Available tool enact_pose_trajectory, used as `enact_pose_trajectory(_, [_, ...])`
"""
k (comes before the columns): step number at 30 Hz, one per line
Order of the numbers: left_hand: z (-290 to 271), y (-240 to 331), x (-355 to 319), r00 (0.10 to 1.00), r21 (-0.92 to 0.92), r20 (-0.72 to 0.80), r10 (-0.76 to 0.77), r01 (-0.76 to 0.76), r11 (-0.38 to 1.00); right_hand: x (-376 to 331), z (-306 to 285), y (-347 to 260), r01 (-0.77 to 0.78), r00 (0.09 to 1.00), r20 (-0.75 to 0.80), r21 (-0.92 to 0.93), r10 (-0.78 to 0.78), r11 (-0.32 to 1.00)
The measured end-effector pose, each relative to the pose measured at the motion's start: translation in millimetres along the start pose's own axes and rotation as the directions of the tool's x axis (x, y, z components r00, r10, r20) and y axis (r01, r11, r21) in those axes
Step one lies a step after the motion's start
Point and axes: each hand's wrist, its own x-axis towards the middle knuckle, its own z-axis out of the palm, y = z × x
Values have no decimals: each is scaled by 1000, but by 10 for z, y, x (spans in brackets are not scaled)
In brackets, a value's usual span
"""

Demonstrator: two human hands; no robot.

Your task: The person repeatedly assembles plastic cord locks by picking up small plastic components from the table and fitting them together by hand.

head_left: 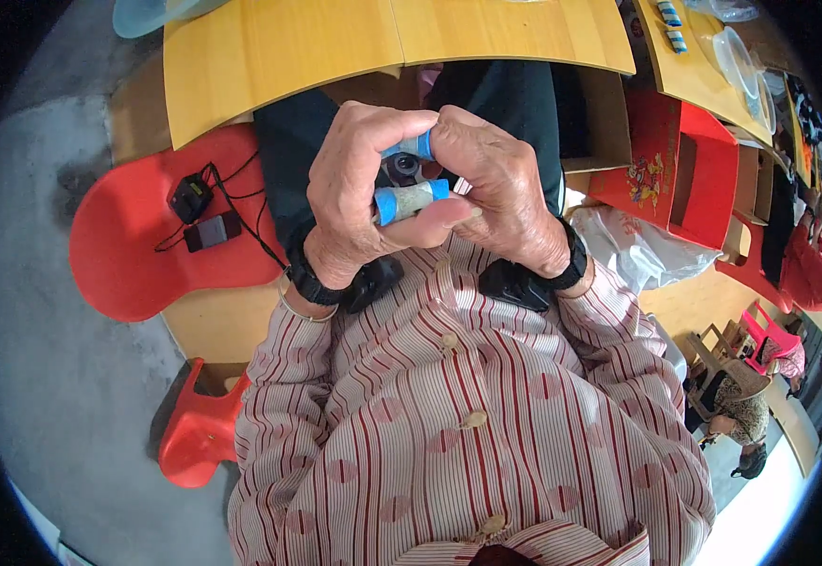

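Note:
My left hand (pixel 347 184) and my right hand (pixel 503 179) meet in front of my body, fingers curled into a ring. Between them is a short greyish-white roll with blue ends (pixel 412 201), lying along a thumb. A second blue-and-white piece (pixel 419 145) shows at the upper side of the ring, partly covered by fingers. Whether the two pieces are joined cannot be made out. In the gap behind them is a dark, round, lens-like part (pixel 403 167). Both hands are closed about these pieces. Each wrist wears a black strap with a black box.
A yellow wooden table (pixel 284 57) stands ahead. To the left, a red chair (pixel 137 231) carries black devices with cables. At right are a red box (pixel 642 170), a white plastic bag (pixel 633 245) and another table with small blue-and-white pieces (pixel 675 40). A person (pixel 741 406) sits far right.

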Motion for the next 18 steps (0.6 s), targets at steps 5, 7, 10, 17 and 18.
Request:
enact_pose_trajectory(5, [-20,-2,11,999,26,39,11,-12,1000,24,-12,-36,-10,1000,-5,-20,10,1000])
enact_pose_trajectory(7, [-34,2,-1,999,-4,40,-14,14,1000,49,-22,-82,-18,1000,-5,-48,18,999])
enact_pose_trajectory(10, [-63,-11,-18,998,-22,55,-33,34,999,38,13,-96,-52,998,-19,-12,52,999])
enact_pose_trajectory(17, [-20,-3,62,1000,44,-14,22,-22,999,31,19,-46,-77,996,-45,-10,76,997])
enact_pose_trajectory(18, [-28,12,63,1000,26,3,-4,4,1000,41,0,-39,-29,999,-38,-40,28,999])
